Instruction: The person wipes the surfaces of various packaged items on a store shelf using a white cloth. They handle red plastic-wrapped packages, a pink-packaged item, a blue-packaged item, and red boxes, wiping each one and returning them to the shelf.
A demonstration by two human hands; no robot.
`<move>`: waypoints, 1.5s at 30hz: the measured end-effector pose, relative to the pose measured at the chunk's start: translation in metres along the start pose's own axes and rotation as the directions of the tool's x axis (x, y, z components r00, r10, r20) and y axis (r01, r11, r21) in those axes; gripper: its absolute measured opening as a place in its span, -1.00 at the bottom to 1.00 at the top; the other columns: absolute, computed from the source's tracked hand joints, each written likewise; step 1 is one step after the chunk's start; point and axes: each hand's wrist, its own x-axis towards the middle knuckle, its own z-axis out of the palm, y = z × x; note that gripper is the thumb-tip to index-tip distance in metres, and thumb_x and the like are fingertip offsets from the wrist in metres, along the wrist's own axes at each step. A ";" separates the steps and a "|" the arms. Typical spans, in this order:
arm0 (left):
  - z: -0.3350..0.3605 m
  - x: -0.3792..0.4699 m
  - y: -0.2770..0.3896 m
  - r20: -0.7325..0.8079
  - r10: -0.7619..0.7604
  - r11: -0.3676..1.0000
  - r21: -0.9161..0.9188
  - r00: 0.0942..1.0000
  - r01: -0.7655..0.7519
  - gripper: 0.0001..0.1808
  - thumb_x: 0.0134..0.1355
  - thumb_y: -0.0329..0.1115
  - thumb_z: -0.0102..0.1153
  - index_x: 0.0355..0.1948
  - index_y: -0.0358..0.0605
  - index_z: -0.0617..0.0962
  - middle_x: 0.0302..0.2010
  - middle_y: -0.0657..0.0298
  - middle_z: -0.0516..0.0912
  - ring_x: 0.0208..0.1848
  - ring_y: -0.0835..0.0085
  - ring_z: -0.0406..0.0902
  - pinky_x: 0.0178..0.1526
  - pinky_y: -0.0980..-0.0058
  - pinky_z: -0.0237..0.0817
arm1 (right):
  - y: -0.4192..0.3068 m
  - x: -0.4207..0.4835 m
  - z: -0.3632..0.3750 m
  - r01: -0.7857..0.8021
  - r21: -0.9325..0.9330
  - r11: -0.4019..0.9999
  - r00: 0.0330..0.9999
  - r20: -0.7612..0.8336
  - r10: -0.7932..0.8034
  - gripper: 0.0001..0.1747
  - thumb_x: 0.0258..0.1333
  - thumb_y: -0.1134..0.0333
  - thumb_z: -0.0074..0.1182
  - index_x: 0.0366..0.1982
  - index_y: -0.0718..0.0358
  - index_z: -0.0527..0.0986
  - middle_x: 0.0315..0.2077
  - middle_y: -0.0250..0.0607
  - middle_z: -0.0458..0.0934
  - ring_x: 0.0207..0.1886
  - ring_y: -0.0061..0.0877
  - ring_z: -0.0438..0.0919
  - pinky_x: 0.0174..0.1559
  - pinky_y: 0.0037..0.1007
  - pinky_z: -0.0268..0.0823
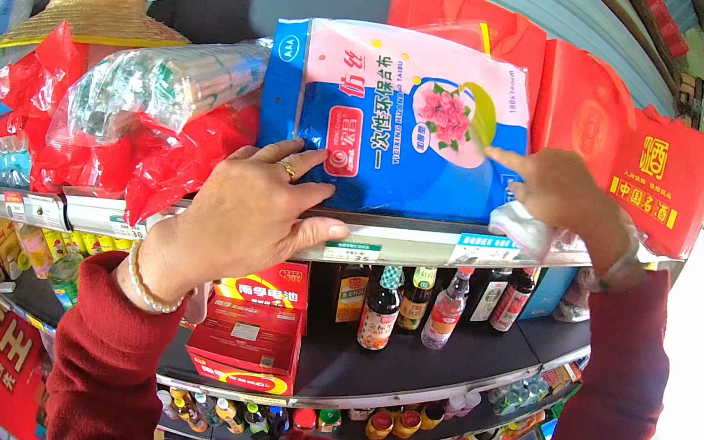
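Note:
A large blue and pink plastic-wrapped pack (354,117), printed with roses and writing, leans at the front of the top shelf (405,234). My left hand (265,199) rests against its lower left corner, fingers apart, with the thumb over the shelf's front edge. It wears a ring and a beaded bracelet (148,284). At the pack's lower right is my right hand (554,183), slightly blurred, its index finger stretched toward the printed roses. A crumpled white cloth (520,229) hangs from beneath that hand, over the shelf edge.
Left of the pack lie red plastic bags (179,158), a clear-wrapped bundle (152,85) and a straw hat (103,1). Red gift bags (583,111) stand behind and right. Below are sauce bottles (380,314), red cartons (247,335) and jars (406,422).

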 end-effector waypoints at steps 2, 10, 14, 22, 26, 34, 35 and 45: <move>-0.001 0.000 0.001 0.011 -0.007 1.000 -0.014 1.000 0.008 -0.45 0.35 0.08 0.10 -0.06 -0.28 0.67 0.18 -0.15 0.55 0.15 -0.20 0.53 0.14 0.05 0.42 | 0.006 0.001 0.006 0.094 0.062 0.994 0.995 0.039 -0.096 -0.45 0.15 0.31 0.16 0.23 -0.03 0.52 -0.54 0.03 0.57 -0.48 -0.14 0.57 -0.36 -0.11 0.36; 0.003 -0.015 0.004 -0.048 -0.130 0.991 0.004 0.990 0.130 -0.49 0.34 0.04 0.14 -0.08 -0.29 0.65 -0.03 -0.04 0.62 -0.11 -0.04 0.64 -0.08 0.17 0.49 | -0.006 -0.004 0.003 0.007 -0.004 1.000 0.999 -0.040 -0.007 -0.62 0.20 0.28 0.09 0.06 0.05 0.63 -0.41 0.02 0.66 -0.34 -0.18 0.66 -0.29 -0.12 0.45; 0.006 -0.009 -0.002 -0.001 -0.062 0.998 0.013 0.998 0.062 -0.52 0.36 0.01 0.11 -0.03 -0.24 0.65 -0.07 -0.03 0.62 -0.12 -0.02 0.63 -0.12 0.15 0.48 | 0.006 -0.020 -0.012 -0.035 0.538 0.842 0.951 -0.241 0.194 -0.74 0.32 0.27 0.10 -0.06 0.18 0.65 -0.35 -0.10 0.71 -0.35 -0.40 0.70 -0.33 -0.40 0.49; 0.027 -0.102 0.069 -0.316 -0.036 0.857 -0.498 0.948 -0.133 -0.60 0.09 -0.18 0.45 -0.15 -0.25 0.67 -0.23 0.10 0.69 -0.24 0.22 0.68 -0.19 0.28 0.56 | -0.130 -0.103 0.013 0.206 0.937 0.281 0.975 -0.222 0.025 -0.65 0.32 0.17 0.10 -0.40 0.31 0.65 -0.49 -0.20 0.69 -0.50 -0.50 0.65 -0.42 -0.48 0.44; 0.103 -0.137 0.124 0.152 -0.293 0.521 -0.802 0.944 0.291 -0.07 0.06 -0.23 0.49 0.40 -0.19 0.27 0.28 -0.04 0.46 0.15 0.18 0.57 0.12 0.24 0.46 | -0.208 -0.114 0.082 -0.175 0.984 -0.036 0.979 0.178 0.099 -0.79 0.30 0.33 0.13 -0.29 0.35 0.64 -0.40 -0.19 0.70 -0.36 -0.51 0.67 -0.27 -0.52 0.46; 0.158 -0.211 0.129 0.645 -0.240 -0.472 -0.731 0.725 0.493 -0.52 0.50 -0.10 -0.02 0.27 -0.19 0.38 0.16 0.22 0.51 0.12 0.44 0.49 0.16 0.35 0.36 | -0.318 -0.112 0.160 0.055 0.985 -0.162 0.985 -0.080 -0.155 -0.26 -0.07 0.43 0.42 0.22 0.31 0.43 0.27 -0.02 0.39 0.34 -0.27 0.39 0.30 -0.28 0.28; 0.155 -0.218 0.126 0.721 -0.165 -0.427 -0.668 0.673 0.610 -0.41 0.47 -0.05 0.04 0.35 -0.22 0.33 0.22 0.12 0.50 0.08 0.39 0.52 0.13 0.32 0.36 | -0.323 -0.109 0.163 0.082 0.990 -0.116 0.981 -0.101 -0.166 -0.35 -0.05 0.45 0.39 0.15 0.31 0.48 0.21 -0.02 0.47 0.30 -0.27 0.46 0.27 -0.28 0.32; 0.190 -0.300 0.073 -0.005 -0.885 0.462 -0.133 0.466 0.877 -0.10 0.26 0.07 0.24 0.41 -0.34 0.24 0.45 -0.17 0.18 0.43 -0.13 0.19 0.41 -0.02 0.06 | -0.334 -0.022 0.215 0.187 0.967 0.175 0.923 -0.112 -0.369 -0.33 0.21 0.23 0.26 0.30 0.23 0.34 0.31 0.22 0.25 0.31 -0.03 0.38 0.24 -0.08 0.32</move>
